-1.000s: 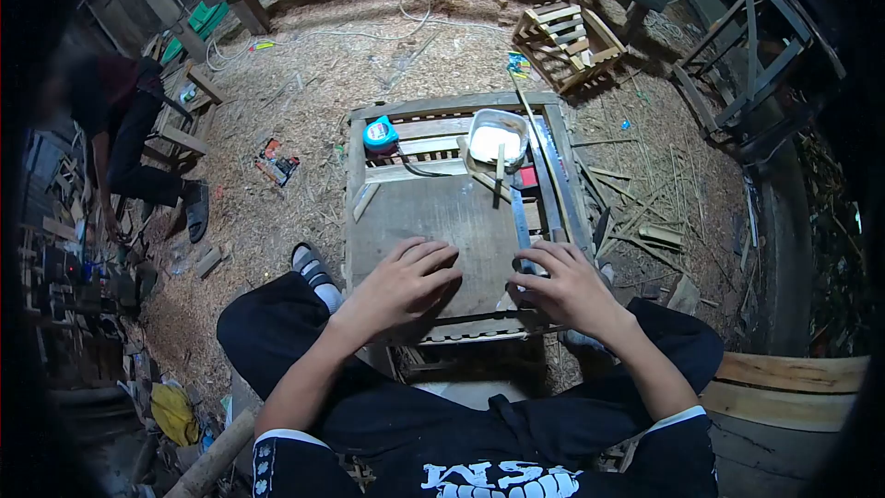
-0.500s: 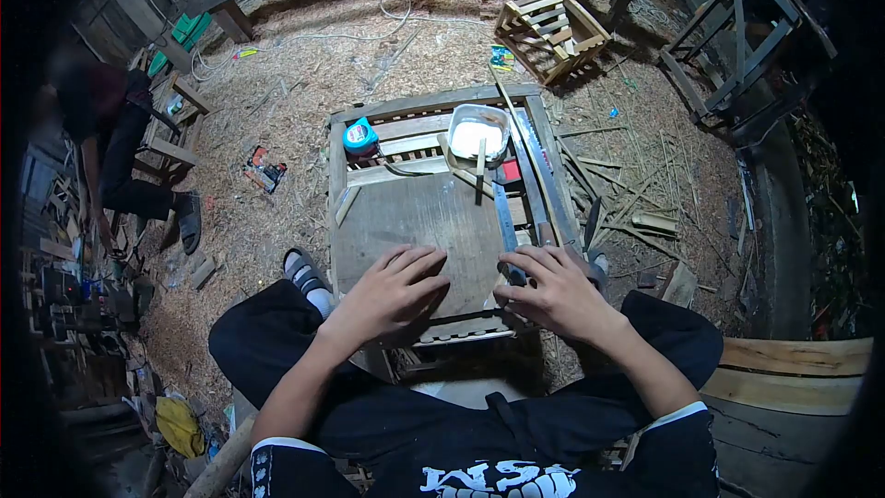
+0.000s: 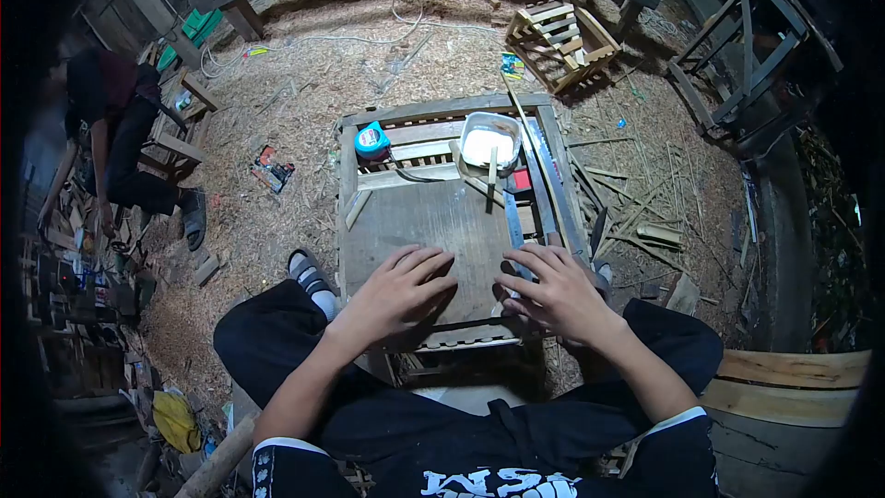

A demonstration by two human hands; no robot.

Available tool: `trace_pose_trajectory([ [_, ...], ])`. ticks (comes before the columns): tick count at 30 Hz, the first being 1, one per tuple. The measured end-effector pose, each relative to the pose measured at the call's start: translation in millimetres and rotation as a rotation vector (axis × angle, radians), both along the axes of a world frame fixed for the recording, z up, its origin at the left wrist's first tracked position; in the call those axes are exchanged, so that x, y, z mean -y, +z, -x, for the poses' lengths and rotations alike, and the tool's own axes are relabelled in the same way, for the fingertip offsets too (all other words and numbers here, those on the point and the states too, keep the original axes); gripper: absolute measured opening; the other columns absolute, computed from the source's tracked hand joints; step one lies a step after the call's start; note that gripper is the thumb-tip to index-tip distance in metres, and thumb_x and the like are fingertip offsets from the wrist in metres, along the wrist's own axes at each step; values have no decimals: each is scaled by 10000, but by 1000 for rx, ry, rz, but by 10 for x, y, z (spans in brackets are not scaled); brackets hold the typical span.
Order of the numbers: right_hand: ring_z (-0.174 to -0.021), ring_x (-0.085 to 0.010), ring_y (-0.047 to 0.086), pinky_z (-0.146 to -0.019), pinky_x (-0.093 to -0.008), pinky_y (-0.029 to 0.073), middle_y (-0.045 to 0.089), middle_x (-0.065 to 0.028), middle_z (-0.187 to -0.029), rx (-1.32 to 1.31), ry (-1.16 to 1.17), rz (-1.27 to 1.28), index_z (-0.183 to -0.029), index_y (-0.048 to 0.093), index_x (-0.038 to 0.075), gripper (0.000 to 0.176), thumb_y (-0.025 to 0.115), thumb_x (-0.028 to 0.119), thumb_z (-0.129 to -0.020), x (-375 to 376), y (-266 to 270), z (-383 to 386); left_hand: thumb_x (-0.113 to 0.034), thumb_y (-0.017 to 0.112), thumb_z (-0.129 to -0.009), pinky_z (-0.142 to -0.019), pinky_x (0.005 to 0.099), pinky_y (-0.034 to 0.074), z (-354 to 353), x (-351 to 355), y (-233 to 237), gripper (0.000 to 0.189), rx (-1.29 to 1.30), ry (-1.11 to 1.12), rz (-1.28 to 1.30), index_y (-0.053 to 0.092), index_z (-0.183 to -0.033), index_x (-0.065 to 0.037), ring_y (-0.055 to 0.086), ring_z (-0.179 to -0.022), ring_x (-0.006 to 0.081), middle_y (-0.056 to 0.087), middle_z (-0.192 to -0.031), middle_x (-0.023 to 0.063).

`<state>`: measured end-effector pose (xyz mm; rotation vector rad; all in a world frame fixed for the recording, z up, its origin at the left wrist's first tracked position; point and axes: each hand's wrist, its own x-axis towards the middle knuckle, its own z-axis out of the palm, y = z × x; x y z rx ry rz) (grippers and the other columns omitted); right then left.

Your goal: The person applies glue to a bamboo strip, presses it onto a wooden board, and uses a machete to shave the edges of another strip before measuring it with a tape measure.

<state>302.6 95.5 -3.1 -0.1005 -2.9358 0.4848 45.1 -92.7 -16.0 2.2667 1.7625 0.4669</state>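
Observation:
My left hand is over the near part of a wooden board, its fingers apart and curved, nothing visible in it. My right hand is at the board's right side, fingers spread over the near end of a blue metal ruler. Whether its fingertips touch the ruler is unclear. Board and ruler lie on a slatted wooden table. At its far side are a blue tape measure and a plastic tub of white material. A small brush-like stick leans on the tub.
A slatted wooden crate stands on the shavings-covered floor beyond the table. An orange-and-black tool lies to the left. Another person bends over at far left. Thin wooden strips are scattered at right, below a dark wooden frame.
The whole view has shifted slightly, with the table and floor items appearing a little farther right. Both hands keep nearly the same pose. The other person's arms have moved slightly.

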Motion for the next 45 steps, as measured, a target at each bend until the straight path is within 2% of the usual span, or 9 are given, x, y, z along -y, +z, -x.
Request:
trace_pose_trajectory([
  [5, -1345, -333, 528, -1097, -472, 430, 578, -128, -1419, 17, -154, -81, -1372, 641, 126, 428, 689, 319, -994, -43, -15, 263, -147, 731, -884, -1206, 486, 367, -11, -112, 2, 482, 6, 65, -38, 624, -1352, -102, 479, -1436, 321, 538, -1506, 152],
  [6, -1358, -338, 514, -1107, -476, 419, 568, -141, -1441, 40, -162, -84, -1412, 614, 111, 451, 636, 344, -1026, -49, 0, 321, -144, 726, -892, -1202, 493, 367, -3, -139, -5, 470, 21, 94, -46, 624, -1348, -102, 479, -1437, 321, 541, -1500, 152],
  [10, -1386, -345, 489, -1139, -475, 386, 546, -170, -1482, 35, -203, -153, -1478, 568, 108, 502, 584, 379, -1055, -64, 13, 523, -168, 711, -925, -1205, 510, 354, 42, -213, -38, 447, 25, 146, -67, 616, -1357, -106, 493, -1424, 321, 556, -1493, 146],
  [23, -1363, -346, 506, -1126, -483, 377, 588, -197, -1395, 14, -221, -150, -1394, 595, 41, 471, 597, 354, -1043, -116, -72, 672, -212, 685, -980, -1201, 505, 348, 212, -106, 54, 327, -4, 297, -68, 683, -1281, -85, 522, -1387, 323, 588, -1457, 158],
  [29, -1372, -343, 496, -1127, -491, 370, 577, -193, -1422, 60, -217, -153, -1404, 586, 50, 475, 594, 361, -1046, -81, -7, 700, -228, 687, -979, -1204, 506, 342, 262, -23, 40, 321, -6, 358, -64, 691, -1264, -79, 510, -1393, 327, 578, -1467, 170],
  [37, -1394, -346, 482, -1145, -507, 357, 554, -202, -1468, 21, -183, -132, -1403, 596, 61, 460, 590, 360, -1052, 10, -5, 763, -291, 692, -985, -1222, 521, 301, 358, 85, 18, 362, -149, 503, -91, 679, -1286, -90, 472, -1426, 323, 536, -1517, 164],
  [40, -1396, -349, 481, -1144, -511, 359, 552, -203, -1471, 12, -172, -128, -1404, 596, 63, 457, 592, 355, -1052, 19, -8, 786, -245, 722, -961, -1231, 533, 291, 366, 123, 17, 366, -134, 530, -87, 682, -1286, -80, 469, -1433, 340, 527, -1537, 176],
  [45, -1391, -355, 484, -1143, -517, 361, 548, -207, -1478, 10, -154, -115, -1398, 599, 65, 448, 597, 348, -1051, 45, 0, 819, -261, 719, -965, -1234, 535, 283, 390, 173, -11, 381, -137, 545, -80, 679, -1299, -83, 467, -1442, 335, 521, -1543, 179],
])
